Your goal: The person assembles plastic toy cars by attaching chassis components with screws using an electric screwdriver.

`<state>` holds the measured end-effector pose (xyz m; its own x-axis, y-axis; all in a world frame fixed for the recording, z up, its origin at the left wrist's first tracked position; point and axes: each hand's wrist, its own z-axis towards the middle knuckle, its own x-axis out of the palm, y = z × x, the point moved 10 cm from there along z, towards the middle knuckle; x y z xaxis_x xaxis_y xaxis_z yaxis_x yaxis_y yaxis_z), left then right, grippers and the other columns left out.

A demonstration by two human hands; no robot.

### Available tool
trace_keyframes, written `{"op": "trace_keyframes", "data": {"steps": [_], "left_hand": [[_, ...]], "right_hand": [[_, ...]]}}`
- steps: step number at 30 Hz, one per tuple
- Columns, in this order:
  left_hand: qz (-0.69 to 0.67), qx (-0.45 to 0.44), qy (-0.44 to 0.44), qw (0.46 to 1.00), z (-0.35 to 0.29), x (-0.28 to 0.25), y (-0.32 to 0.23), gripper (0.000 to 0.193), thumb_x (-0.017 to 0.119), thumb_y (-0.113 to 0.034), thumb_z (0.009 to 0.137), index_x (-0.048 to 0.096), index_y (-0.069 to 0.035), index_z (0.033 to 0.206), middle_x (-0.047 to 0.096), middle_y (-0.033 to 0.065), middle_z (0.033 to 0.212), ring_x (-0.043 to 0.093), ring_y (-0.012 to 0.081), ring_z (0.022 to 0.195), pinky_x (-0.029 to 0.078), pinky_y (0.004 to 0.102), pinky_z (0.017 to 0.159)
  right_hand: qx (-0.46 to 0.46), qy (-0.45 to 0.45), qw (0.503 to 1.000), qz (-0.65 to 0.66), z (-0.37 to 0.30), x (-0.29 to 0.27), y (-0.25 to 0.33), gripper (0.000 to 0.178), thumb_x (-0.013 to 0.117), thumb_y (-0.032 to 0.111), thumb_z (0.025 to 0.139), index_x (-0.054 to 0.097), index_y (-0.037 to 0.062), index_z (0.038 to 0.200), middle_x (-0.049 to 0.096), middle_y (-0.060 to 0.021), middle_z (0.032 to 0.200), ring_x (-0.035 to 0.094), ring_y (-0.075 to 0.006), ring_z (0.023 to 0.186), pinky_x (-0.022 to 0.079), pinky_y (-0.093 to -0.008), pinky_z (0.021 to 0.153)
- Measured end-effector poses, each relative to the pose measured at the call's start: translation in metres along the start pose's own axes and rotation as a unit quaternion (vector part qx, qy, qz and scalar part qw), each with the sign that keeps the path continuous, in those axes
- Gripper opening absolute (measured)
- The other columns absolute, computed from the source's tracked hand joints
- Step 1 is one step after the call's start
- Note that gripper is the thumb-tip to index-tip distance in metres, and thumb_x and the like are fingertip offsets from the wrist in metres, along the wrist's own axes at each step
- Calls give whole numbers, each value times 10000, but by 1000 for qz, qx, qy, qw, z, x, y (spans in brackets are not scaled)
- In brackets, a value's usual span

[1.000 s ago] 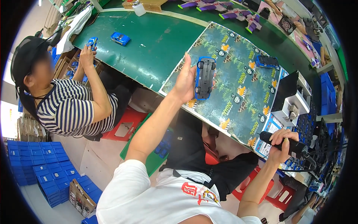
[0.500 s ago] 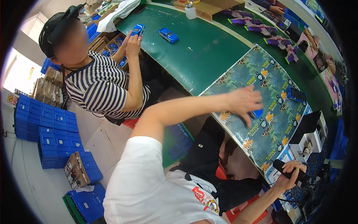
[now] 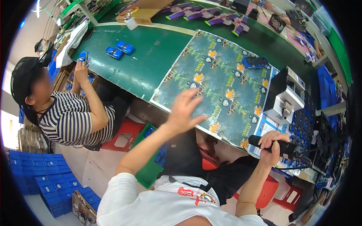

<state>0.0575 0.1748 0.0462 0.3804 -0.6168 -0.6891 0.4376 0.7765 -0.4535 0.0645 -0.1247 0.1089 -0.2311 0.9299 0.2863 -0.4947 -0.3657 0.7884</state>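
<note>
My left hand [image 3: 186,111] is open, fingers spread, over the near edge of the patterned mat [image 3: 211,83]. Nothing is in it. My right hand [image 3: 273,143] is wrapped round a black power screwdriver [image 3: 288,150] at the mat's near right corner; its tip is hard to make out. Toward the mat's far right, a blue toy car [image 3: 255,62] lies with its black underside up. Two more blue toy cars [image 3: 114,53] [image 3: 125,47] sit close together on the green tabletop [image 3: 151,56], left of the mat.
At the left, a co-worker in a striped shirt [image 3: 75,118] holds a blue toy car [image 3: 83,57]. A white and black box-shaped device [image 3: 284,100] stands right of the mat. Purple toy planes [image 3: 215,17] line the far side. A green crate [image 3: 145,173] sits below the table.
My left hand has drawn back toward the mat's near edge, away from a blue car beneath it. A second car now sits beside the one on the green tabletop. The view has turned.
</note>
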Motion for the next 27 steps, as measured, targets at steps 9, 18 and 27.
{"op": "trace_keyframes", "data": {"steps": [9, 18, 27], "left_hand": [[-379, -52, 61, 922, 77, 150, -142, 279, 719, -84, 835, 638, 28, 1077, 665, 167, 994, 666, 225, 750, 535, 360, 673], [-21, -18, 307, 951, 105, 249, -238, 528, 705, -440, 825, 660, 63, 978, 662, 217, 693, 679, 402, 710, 535, 471, 679], [-118, -46, 217, 968, 103, 307, -295, 660, 729, -531, 793, 612, 72, 1035, 696, 219, 911, 685, 367, 844, 532, 439, 759]], "right_hand": [[44, -3, 998, 48, -40, -20, 49, 260, 815, 65, 718, 603, -5, 852, 602, -78, 624, 600, -187, 555, 504, -295, 527], [32, -75, 996, -36, -68, -78, 92, 290, 804, 148, 723, 585, -8, 831, 579, -81, 595, 562, -175, 492, 526, -309, 492], [18, -90, 994, -52, -81, -101, 107, 301, 806, 129, 715, 565, -5, 837, 571, -81, 600, 560, -178, 491, 524, -311, 497]]}}
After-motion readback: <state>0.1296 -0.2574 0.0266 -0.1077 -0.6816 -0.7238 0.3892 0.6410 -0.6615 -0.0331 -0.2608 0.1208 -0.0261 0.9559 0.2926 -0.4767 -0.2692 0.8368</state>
